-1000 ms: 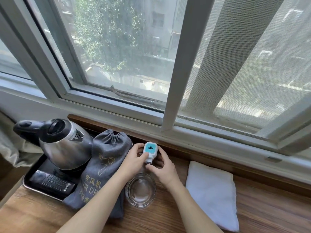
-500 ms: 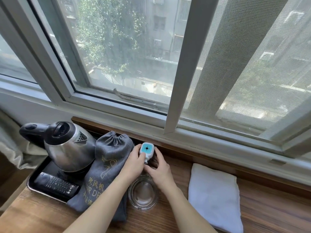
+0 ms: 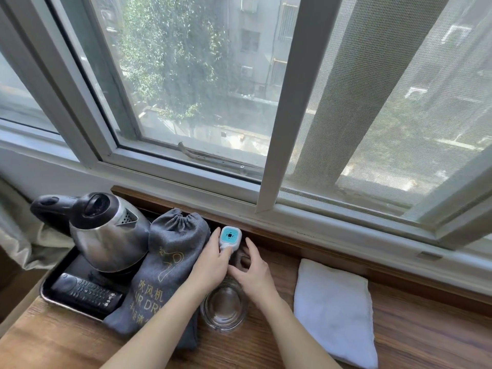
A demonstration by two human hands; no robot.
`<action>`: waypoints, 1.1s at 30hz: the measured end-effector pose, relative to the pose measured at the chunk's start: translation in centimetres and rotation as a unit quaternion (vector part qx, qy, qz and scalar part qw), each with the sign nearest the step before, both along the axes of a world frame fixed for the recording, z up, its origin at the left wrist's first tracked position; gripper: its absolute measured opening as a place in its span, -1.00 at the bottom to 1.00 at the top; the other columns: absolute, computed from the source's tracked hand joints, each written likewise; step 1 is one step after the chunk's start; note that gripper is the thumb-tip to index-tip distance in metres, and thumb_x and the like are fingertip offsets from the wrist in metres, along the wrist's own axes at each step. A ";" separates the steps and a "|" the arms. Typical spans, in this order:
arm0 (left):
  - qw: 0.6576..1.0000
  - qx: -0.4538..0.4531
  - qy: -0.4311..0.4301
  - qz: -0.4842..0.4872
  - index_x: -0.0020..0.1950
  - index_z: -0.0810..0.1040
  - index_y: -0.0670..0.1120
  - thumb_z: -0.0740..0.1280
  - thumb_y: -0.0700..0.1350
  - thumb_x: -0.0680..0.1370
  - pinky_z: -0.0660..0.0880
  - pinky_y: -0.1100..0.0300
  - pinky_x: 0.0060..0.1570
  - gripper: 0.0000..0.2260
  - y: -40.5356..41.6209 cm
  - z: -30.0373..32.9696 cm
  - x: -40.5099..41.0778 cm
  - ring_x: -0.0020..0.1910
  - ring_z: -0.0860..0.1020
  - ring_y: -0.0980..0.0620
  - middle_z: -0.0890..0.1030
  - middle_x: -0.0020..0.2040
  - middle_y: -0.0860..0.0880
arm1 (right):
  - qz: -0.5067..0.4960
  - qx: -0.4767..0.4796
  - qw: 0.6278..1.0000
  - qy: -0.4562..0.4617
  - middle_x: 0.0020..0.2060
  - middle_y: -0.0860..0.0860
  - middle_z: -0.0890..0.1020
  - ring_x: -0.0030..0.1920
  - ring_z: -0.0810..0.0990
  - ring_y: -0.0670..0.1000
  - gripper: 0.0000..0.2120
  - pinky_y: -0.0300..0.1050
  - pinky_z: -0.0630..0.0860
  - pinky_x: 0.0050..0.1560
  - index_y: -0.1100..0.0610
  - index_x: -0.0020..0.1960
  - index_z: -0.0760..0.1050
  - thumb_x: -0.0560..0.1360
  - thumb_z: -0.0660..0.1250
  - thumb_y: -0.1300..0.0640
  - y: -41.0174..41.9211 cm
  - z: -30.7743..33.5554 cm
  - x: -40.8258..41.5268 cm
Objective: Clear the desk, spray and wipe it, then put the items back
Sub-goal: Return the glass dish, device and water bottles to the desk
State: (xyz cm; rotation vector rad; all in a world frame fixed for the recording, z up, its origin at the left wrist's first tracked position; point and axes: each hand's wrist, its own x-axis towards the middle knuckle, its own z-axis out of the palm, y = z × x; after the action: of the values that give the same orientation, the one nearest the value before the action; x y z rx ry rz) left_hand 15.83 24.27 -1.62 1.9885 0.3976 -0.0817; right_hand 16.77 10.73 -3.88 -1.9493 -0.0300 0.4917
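Head view, lower centre. Grey pouch [image 3: 170, 265]: gold print "吹风机", partly hidden "AIR DR…". Left hand [image 3: 211, 265] pinches white-teal device [image 3: 229, 237], upright by the sill, above glass [image 3: 224, 306]. Right hand [image 3: 257, 272] loosely curled just beside it; contact unclear. Cloth [image 3: 335, 310] at right on desk [image 3: 426, 339].

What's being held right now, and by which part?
The left hand grips the white plug-in device by its lower body; the right hand holds nothing.
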 end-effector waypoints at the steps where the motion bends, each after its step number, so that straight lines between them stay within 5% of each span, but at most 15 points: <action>1: 1.000 0.010 -0.022 -0.009 0.58 0.14 -0.06 0.23 -0.15 0.61 0.20 0.23 0.41 -0.46 0.0 0.2 -0.6 0.44 0.27 0.15 0.31 0.51 0.00 | 0.008 -0.014 1.000 -0.004 0.49 -0.01 0.41 0.43 0.42 -0.10 -0.01 -0.21 0.38 0.40 0.00 0.62 0.11 0.34 0.55 -0.14 -0.3 0.2 -0.5; 4: 0.993 0.060 -0.102 -0.024 0.52 0.28 -0.07 0.33 -0.28 0.53 0.26 0.11 0.46 -0.43 0.2 0.1 -3.0 0.42 0.34 0.13 0.40 0.42 0.05 | 0.039 -0.055 0.998 -0.019 0.55 -0.08 0.30 0.51 0.30 -0.09 0.10 -0.10 0.30 0.50 -0.03 0.63 0.08 0.25 0.55 -0.26 -1.4 0.2 -2.5; 7: 0.982 0.106 -0.153 -0.007 0.40 0.40 -0.07 0.41 -0.33 0.43 0.38 0.12 0.36 -0.44 0.4 -0.4 -5.5 0.29 0.44 0.15 0.47 0.28 0.10 | 0.096 -0.094 0.990 -0.038 0.55 -0.14 0.25 0.51 0.22 -0.18 0.20 -0.23 0.22 0.49 -0.09 0.63 0.04 0.14 0.55 -0.26 -2.4 -0.4 -4.6; 10: 0.983 0.122 -0.120 -0.072 0.34 0.44 -0.05 0.43 -0.26 0.38 0.41 0.16 0.31 -0.46 0.4 -0.7 -7.1 0.24 0.48 0.13 0.51 0.22 0.09 | 0.147 -0.114 0.981 -0.049 0.56 -0.18 0.15 0.49 0.11 -0.23 0.28 -0.36 0.10 0.41 -0.11 0.64 -0.08 0.10 0.55 -0.28 -3.1 -1.0 -6.0; 14: 0.958 0.193 -0.051 -0.205 0.47 0.32 -0.05 0.41 -0.05 0.34 0.19 0.32 0.41 -0.30 1.1 -0.8 -7.7 0.41 0.32 0.13 0.40 0.38 0.07 | 0.208 -0.135 0.966 -0.080 0.52 -0.28 -0.04 0.51 -0.03 -0.23 0.38 -0.38 -0.04 0.46 -0.05 0.61 -0.28 0.14 0.63 -0.21 -3.6 -1.6 -7.0; 21: 0.894 0.310 -0.015 -0.323 0.57 0.09 0.02 0.41 0.13 0.29 0.13 0.22 0.47 -0.09 2.3 -1.1 -7.4 0.49 0.19 0.12 0.25 0.51 0.08 | 0.189 -0.151 0.962 -0.126 0.48 -0.26 0.05 0.47 0.09 -0.23 0.08 -0.52 -0.10 0.39 -0.09 0.54 -0.27 0.37 0.49 -0.13 -3.6 -1.9 -7.6; 29: 0.895 0.317 -0.029 -0.312 0.55 0.14 -0.04 0.46 0.17 0.31 0.09 0.23 0.48 -0.09 2.5 -1.7 -6.3 0.50 0.19 0.10 0.27 0.51 0.02 | 0.173 -0.172 0.961 -0.131 0.58 -0.05 0.16 0.52 0.21 -0.02 0.01 -0.56 -0.13 0.33 0.06 0.63 -0.13 0.43 0.46 -0.07 -3.1 -2.0 -6.6; 33: 0.899 0.315 -0.023 -0.303 0.54 0.16 -0.01 0.50 0.14 0.29 0.13 0.27 0.46 -0.10 2.5 -2.1 -5.9 0.48 0.22 0.11 0.30 0.49 0.04 | 0.176 -0.177 0.959 -0.133 0.59 -0.06 0.16 0.52 0.21 -0.01 0.02 -0.40 -0.01 0.42 0.05 0.64 -0.10 0.42 0.48 -0.07 -3.0 -1.8 -6.1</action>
State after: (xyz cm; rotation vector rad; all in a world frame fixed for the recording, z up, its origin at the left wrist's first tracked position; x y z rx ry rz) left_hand 9.94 26.73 -3.69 2.6918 -0.2910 -0.3316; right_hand 10.63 7.71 -5.73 -2.3667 -0.4986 0.4859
